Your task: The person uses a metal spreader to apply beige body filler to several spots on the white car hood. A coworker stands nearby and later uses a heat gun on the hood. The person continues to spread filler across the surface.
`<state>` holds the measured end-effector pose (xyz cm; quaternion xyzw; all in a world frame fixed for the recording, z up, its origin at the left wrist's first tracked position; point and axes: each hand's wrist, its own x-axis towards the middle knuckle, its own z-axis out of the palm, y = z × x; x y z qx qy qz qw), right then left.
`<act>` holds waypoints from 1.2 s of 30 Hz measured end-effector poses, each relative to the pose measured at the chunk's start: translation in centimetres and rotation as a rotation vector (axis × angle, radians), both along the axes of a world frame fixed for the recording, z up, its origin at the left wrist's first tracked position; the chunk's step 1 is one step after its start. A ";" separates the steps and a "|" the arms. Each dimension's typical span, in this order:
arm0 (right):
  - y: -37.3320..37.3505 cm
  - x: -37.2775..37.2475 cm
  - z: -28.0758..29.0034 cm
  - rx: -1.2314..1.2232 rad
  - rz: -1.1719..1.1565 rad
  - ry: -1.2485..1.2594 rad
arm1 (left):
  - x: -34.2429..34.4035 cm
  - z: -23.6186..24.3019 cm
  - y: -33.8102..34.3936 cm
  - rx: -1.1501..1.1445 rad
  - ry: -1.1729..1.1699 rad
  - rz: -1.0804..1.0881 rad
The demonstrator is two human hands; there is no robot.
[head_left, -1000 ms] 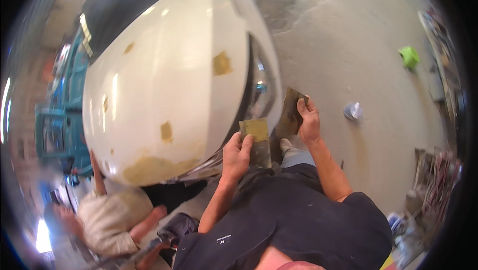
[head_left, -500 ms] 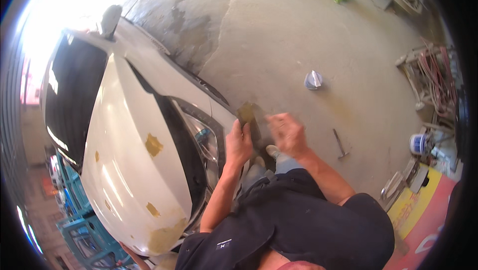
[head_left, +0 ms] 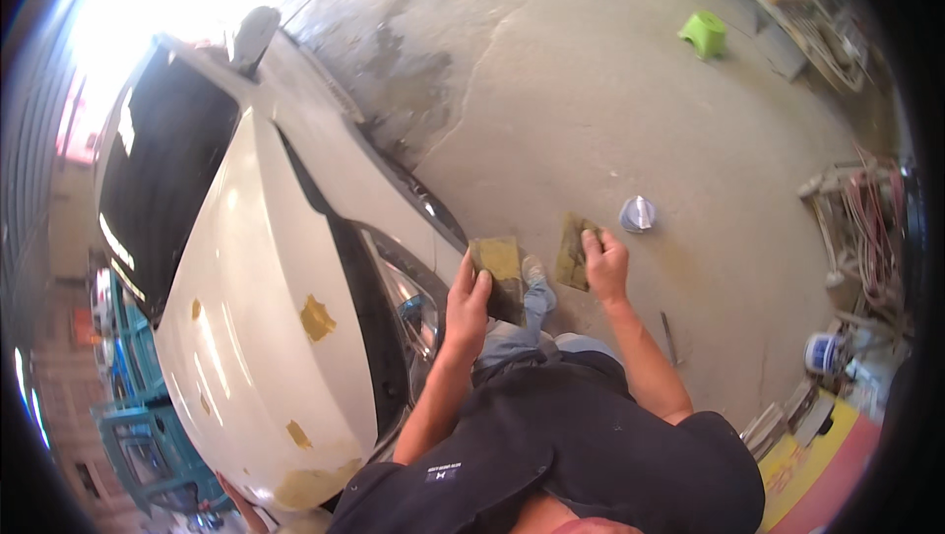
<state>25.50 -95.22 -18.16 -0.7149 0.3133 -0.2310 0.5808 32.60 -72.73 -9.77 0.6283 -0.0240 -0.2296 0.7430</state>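
Note:
My left hand point(head_left: 467, 308) grips a dark rectangular board point(head_left: 508, 300) by its left edge, beside the car's front corner. Yellow-brown putty point(head_left: 497, 258) coats the board's upper part. In my right hand point(head_left: 608, 268), fingers are closed on a flat putty spreader point(head_left: 571, 251) smeared with the same stuff, held apart from the board and to its right. On my left stands a white car point(head_left: 246, 337). Its hood carries several putty patches, among them one near the middle point(head_left: 317, 317) and a wide one at the front edge point(head_left: 315, 485).
A lidded tin point(head_left: 638, 214) stands on the concrete floor, with a hammer-like tool point(head_left: 669, 337) nearer me. Farther off is a green stool point(head_left: 703, 34). Clutter with hoses point(head_left: 871, 204) and a white-blue bucket point(head_left: 823, 353) lines the right. Another person's arm point(head_left: 241, 506) shows beyond the hood.
My right hand has moved away from the board, rightward, and the spreader, blurred before, now shows plainly. The left hand keeps hold of the board. The whole view has shifted slightly.

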 end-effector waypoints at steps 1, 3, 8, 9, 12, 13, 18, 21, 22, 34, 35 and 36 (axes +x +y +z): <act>-0.1 1.1 -0.1 0.155 0.033 -0.056 | 1.5 0.8 -0.5 -0.237 0.341 0.113; -0.2 4.7 -0.3 0.475 0.081 -0.167 | 5.3 -3.8 3.2 -0.858 0.636 -0.227; -0.8 11.9 1.7 0.036 0.169 -0.136 | 10.0 0.3 -0.4 -0.693 0.699 -0.061; -1.1 13.1 3.0 -0.106 0.240 -0.172 | 10.6 -0.1 -1.0 -0.610 0.635 -0.025; -1.3 16.5 7.8 -0.479 0.496 -0.350 | 11.7 -5.2 -2.5 -0.231 0.304 -0.021; -1.3 17.2 9.2 -0.544 0.549 -0.425 | 12.0 -6.6 -3.3 -0.066 0.170 -0.019; -3.5 18.5 9.0 -0.624 0.647 -0.541 | 13.4 -1.9 -9.8 0.471 -0.376 -0.105; -8.0 19.7 5.6 -0.433 0.602 -0.181 | 12.6 0.6 -12.7 0.627 -0.530 0.102; -8.4 19.8 7.1 -0.528 0.646 -0.366 | 12.6 0.3 -13.6 0.643 -0.591 0.172; -17.2 24.5 5.9 0.762 0.902 0.002 | 6.2 0.8 -20.6 0.487 -0.175 0.555; -16.7 24.1 6.2 0.790 0.968 0.036 | 6.0 1.1 -21.1 0.417 -0.100 0.577; -16.1 23.7 6.4 0.732 1.019 0.011 | 5.7 1.7 -21.6 0.347 -0.108 0.598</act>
